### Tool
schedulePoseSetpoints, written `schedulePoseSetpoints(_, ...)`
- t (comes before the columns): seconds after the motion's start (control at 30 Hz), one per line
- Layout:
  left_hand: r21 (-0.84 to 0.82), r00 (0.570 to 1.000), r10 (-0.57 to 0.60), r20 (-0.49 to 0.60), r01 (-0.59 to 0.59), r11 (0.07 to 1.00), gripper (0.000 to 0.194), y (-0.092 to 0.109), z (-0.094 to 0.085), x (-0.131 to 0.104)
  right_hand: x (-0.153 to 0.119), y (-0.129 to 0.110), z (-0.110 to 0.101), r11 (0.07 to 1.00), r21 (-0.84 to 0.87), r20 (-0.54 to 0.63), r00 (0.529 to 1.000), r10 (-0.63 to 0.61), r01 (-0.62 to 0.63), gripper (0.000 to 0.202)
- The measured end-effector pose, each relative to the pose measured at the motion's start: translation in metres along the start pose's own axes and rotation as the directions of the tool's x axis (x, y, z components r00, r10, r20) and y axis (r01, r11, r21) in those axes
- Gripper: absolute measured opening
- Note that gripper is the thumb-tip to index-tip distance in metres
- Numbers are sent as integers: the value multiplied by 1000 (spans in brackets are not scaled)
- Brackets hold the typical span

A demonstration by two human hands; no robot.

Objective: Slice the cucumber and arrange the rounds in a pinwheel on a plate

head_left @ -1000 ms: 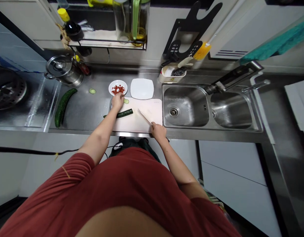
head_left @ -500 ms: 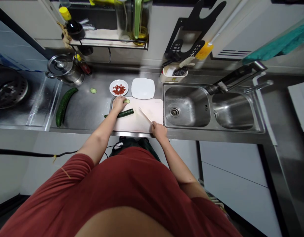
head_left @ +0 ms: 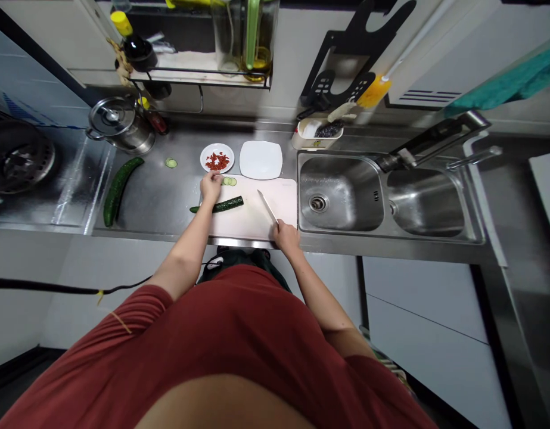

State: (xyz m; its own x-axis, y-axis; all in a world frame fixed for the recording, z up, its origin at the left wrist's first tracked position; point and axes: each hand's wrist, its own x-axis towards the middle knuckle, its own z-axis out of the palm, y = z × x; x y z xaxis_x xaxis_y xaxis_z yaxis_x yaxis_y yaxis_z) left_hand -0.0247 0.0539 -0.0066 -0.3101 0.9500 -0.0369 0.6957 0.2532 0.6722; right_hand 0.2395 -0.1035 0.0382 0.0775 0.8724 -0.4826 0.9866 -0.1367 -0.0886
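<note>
Left hand (head_left: 211,187): over the far left part of the cutting board (head_left: 257,225), fingers close together beside the cucumber slices (head_left: 230,181); whether they pinch one I cannot tell.
Right hand (head_left: 286,236): fingers closed around the handle of the knife (head_left: 267,205), at the board's near right edge.
Knife: long axis slanting; blade runs away from the right fingers, tip pointing forward and left.
Cut cucumber (head_left: 229,204): nearer the body than the left fingers, passing under that wrist; long axis almost left-right, blunt end pointing right toward the knife and slightly forward, thin end pointing left beyond the board.
Slices: overlapping in a short row, just right of the left fingers.
Plate of red pieces (head_left: 217,159): just beyond the left fingers.
White plate (head_left: 260,159): beyond those fingers, to their right.
Whole cucumber (head_left: 120,192): on the tabletop (head_left: 165,199), well left of them, curved, far end leaning right.
</note>
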Motion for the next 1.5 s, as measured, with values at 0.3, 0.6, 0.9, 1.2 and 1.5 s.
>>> schedulePoseSetpoints(0.3,-111,996,-49,-72,40,993,33,-15,-23,-43,9,-15,2,979,183,-7,996,-94,93,38)
schedulePoseSetpoints(0.6,21,929,311,201,-322,947,28,0,-17,-83,11,-49,-12,970,162,-18,983,-182,183,34)
schedulePoseSetpoints(0.9,56,823,526,215,-548,834,28,-13,11,-78,11,-65,-16,975,127,28,982,-185,180,33)
schedulePoseSetpoints(1.2,75,795,575,192,-596,799,28,-20,19,-73,13,-69,-13,972,138,26,981,-193,188,32)
schedulePoseSetpoints(1.5,68,782,598,175,-616,785,29,-20,19,-73,11,-71,-14,973,132,42,980,-194,187,31)
